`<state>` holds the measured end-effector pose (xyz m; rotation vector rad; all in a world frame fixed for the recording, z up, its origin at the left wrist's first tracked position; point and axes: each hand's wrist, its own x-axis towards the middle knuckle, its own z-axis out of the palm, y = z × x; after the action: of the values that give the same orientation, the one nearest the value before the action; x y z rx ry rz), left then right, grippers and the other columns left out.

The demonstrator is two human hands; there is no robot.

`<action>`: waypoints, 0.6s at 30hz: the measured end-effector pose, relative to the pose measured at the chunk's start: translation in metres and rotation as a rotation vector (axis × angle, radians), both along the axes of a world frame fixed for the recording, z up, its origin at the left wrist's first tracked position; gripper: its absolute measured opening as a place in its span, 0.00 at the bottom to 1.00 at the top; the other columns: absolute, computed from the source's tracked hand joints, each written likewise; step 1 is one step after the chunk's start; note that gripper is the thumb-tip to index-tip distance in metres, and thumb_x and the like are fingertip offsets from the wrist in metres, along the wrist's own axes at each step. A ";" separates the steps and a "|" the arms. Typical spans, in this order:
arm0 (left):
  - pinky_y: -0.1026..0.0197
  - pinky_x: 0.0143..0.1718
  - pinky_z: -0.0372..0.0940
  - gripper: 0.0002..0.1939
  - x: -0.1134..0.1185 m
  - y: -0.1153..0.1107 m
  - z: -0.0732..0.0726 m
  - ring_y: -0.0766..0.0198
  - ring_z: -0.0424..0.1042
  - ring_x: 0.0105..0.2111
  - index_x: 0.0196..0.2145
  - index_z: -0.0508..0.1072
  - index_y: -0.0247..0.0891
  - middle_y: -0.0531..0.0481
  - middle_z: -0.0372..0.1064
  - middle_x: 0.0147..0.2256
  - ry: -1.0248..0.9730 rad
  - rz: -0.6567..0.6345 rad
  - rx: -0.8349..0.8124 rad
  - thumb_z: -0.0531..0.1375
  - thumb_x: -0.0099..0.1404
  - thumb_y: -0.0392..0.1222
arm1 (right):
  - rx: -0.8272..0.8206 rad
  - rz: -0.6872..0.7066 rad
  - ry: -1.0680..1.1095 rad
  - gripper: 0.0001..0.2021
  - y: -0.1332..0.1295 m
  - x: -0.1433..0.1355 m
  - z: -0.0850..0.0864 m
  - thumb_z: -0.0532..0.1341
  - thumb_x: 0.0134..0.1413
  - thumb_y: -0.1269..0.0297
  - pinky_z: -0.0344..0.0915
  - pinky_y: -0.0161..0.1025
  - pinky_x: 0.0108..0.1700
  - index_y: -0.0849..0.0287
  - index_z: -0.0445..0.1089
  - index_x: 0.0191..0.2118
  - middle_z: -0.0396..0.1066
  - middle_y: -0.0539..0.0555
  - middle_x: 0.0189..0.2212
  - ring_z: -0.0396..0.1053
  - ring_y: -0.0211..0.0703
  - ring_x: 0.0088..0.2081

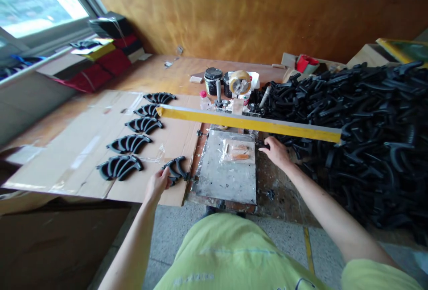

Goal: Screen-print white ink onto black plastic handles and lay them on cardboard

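Observation:
My left hand [157, 185] is closed on a curved black part [176, 168] at the near right corner of the cardboard sheet [83, 147]. More black curved parts [120, 167] lie fanned out in several rows on the cardboard. My right hand [277, 151] is closed round a small dark piece [263, 145] just right of the metal plate [227, 180]. On the plate sits a small block with orange-brown strips [240, 151]. A long yellow bar [250, 123] spans above the plate's far side.
A large heap of black parts [368, 116] fills the right side. Behind the plate stand a black-lidded tub [213, 80], a tape roll [240, 82] and a red-capped bottle [204, 101]. Red and black boxes [113, 62] are at the far left by the window.

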<state>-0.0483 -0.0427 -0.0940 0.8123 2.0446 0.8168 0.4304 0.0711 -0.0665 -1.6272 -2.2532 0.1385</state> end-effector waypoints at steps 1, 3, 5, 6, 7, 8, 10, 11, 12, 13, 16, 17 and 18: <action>0.66 0.15 0.55 0.19 0.013 0.014 0.016 0.67 0.60 0.12 0.28 0.68 0.37 0.54 0.64 0.14 -0.033 -0.042 0.077 0.55 0.58 0.57 | 0.042 0.090 0.058 0.05 0.001 -0.022 0.001 0.59 0.57 0.62 0.62 0.40 0.43 0.57 0.66 0.38 0.70 0.56 0.38 0.67 0.47 0.40; 0.68 0.16 0.55 0.21 0.041 0.043 0.052 0.68 0.61 0.14 0.30 0.70 0.36 0.53 0.66 0.17 -0.078 -0.121 0.240 0.55 0.58 0.58 | 0.063 0.257 0.117 0.03 0.001 -0.059 -0.001 0.58 0.59 0.66 0.63 0.41 0.45 0.57 0.67 0.37 0.70 0.55 0.38 0.67 0.46 0.42; 0.69 0.18 0.57 0.21 0.069 0.067 0.090 0.70 0.62 0.15 0.33 0.71 0.35 0.53 0.66 0.18 -0.129 -0.163 0.382 0.57 0.58 0.59 | 0.031 0.378 0.118 0.05 -0.003 -0.083 -0.006 0.56 0.59 0.70 0.63 0.42 0.47 0.58 0.69 0.38 0.70 0.55 0.39 0.66 0.45 0.44; 0.69 0.19 0.57 0.21 0.081 0.076 0.107 0.71 0.62 0.16 0.34 0.71 0.35 0.54 0.66 0.18 -0.166 -0.176 0.454 0.57 0.59 0.59 | 0.014 0.413 0.111 0.08 -0.005 -0.090 -0.008 0.55 0.59 0.72 0.63 0.43 0.48 0.58 0.70 0.40 0.70 0.56 0.39 0.65 0.46 0.45; 0.69 0.20 0.58 0.21 0.092 0.083 0.123 0.71 0.62 0.16 0.35 0.71 0.36 0.54 0.66 0.19 -0.207 -0.180 0.537 0.58 0.59 0.58 | 0.002 0.428 0.103 0.10 -0.009 -0.095 -0.009 0.54 0.59 0.74 0.63 0.44 0.49 0.59 0.71 0.42 0.71 0.56 0.40 0.65 0.46 0.46; 0.69 0.20 0.58 0.21 0.101 0.089 0.137 0.71 0.62 0.16 0.37 0.70 0.36 0.55 0.66 0.19 -0.252 -0.181 0.614 0.57 0.60 0.58 | -0.003 0.423 0.094 0.13 -0.012 -0.099 -0.010 0.53 0.59 0.75 0.62 0.44 0.50 0.59 0.71 0.45 0.71 0.57 0.42 0.64 0.46 0.47; 0.69 0.21 0.59 0.21 0.117 0.097 0.158 0.71 0.62 0.17 0.39 0.70 0.36 0.55 0.66 0.20 -0.346 -0.183 0.728 0.54 0.62 0.58 | -0.001 0.389 0.062 0.15 -0.018 -0.104 -0.010 0.53 0.60 0.75 0.61 0.46 0.52 0.60 0.71 0.49 0.72 0.58 0.44 0.63 0.47 0.49; 0.69 0.21 0.59 0.22 0.123 0.099 0.164 0.71 0.63 0.17 0.39 0.70 0.36 0.54 0.66 0.20 -0.390 -0.190 0.753 0.52 0.64 0.59 | 0.002 0.372 0.036 0.16 -0.021 -0.106 -0.008 0.53 0.60 0.74 0.61 0.47 0.52 0.60 0.71 0.50 0.71 0.59 0.45 0.63 0.48 0.49; 0.69 0.21 0.59 0.23 0.128 0.100 0.169 0.71 0.63 0.17 0.40 0.70 0.35 0.54 0.66 0.19 -0.427 -0.202 0.760 0.50 0.65 0.59 | 0.005 0.356 0.006 0.16 -0.023 -0.108 -0.007 0.53 0.60 0.73 0.60 0.48 0.53 0.59 0.71 0.51 0.71 0.60 0.47 0.62 0.49 0.50; 0.69 0.20 0.58 0.25 0.132 0.099 0.171 0.70 0.63 0.17 0.41 0.71 0.35 0.54 0.65 0.19 -0.452 -0.211 0.755 0.48 0.66 0.59 | 0.006 0.343 -0.021 0.17 -0.023 -0.108 -0.005 0.54 0.60 0.72 0.60 0.49 0.54 0.58 0.70 0.52 0.70 0.60 0.48 0.62 0.50 0.52; 0.67 0.22 0.61 0.28 0.134 0.087 0.170 0.68 0.66 0.19 0.43 0.72 0.33 0.52 0.69 0.22 -0.450 -0.225 0.741 0.48 0.65 0.61 | -0.001 0.260 -0.039 0.18 -0.021 -0.092 -0.001 0.55 0.58 0.71 0.61 0.49 0.52 0.52 0.70 0.53 0.70 0.57 0.51 0.64 0.50 0.52; 0.66 0.24 0.63 0.29 0.131 0.079 0.168 0.67 0.69 0.22 0.43 0.73 0.33 0.50 0.71 0.25 -0.432 -0.222 0.726 0.49 0.65 0.62 | -0.004 0.223 -0.032 0.18 -0.018 -0.080 0.001 0.55 0.57 0.71 0.63 0.48 0.50 0.51 0.70 0.52 0.71 0.55 0.49 0.66 0.50 0.50; 0.65 0.27 0.64 0.29 0.126 0.069 0.163 0.66 0.70 0.25 0.43 0.74 0.34 0.49 0.72 0.28 -0.412 -0.224 0.690 0.50 0.64 0.62 | -0.008 0.176 -0.023 0.18 -0.015 -0.065 0.003 0.55 0.57 0.71 0.64 0.48 0.48 0.51 0.71 0.51 0.73 0.54 0.47 0.68 0.50 0.47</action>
<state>0.0782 0.0266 0.0692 1.1031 1.2770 1.4502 0.3651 0.0563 -0.0640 -1.4398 -2.4146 0.1742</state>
